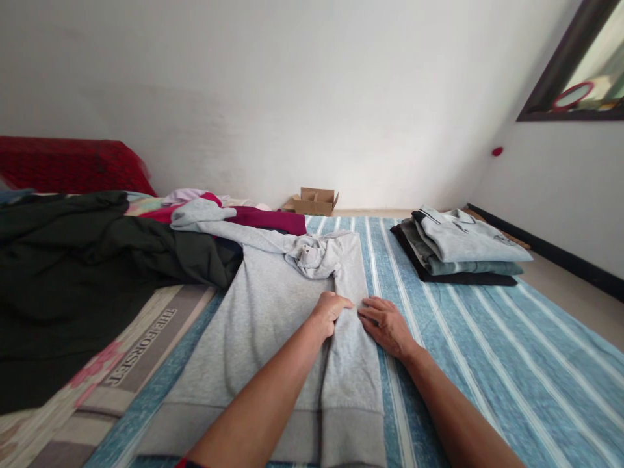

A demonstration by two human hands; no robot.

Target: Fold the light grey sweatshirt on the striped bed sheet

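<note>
1. Left hand point(327, 314): on the grey sweater point(273, 312), at the folded side strip; whether it pinches cloth is hard to tell.
2. Right hand point(387, 328): spread at the sweater's right edge.
3. Sweater: on a striped blue sheet point(468, 370), one sleeve out left.
4. Right: folded stack point(472, 244).
5. Left: dark cloth point(73, 279).
6. Beyond: box point(316, 207) near the wall point(292, 97).

The sweatshirt point(266, 305) is light grey. The sheet point(541, 357) under it is blue with white stripes. The clothes pile point(468, 244) on the right is pale grey on top and black at the bottom. The big cloth point(73, 279) on the left is dark green. The far left cover point(73, 166) is red.
</note>
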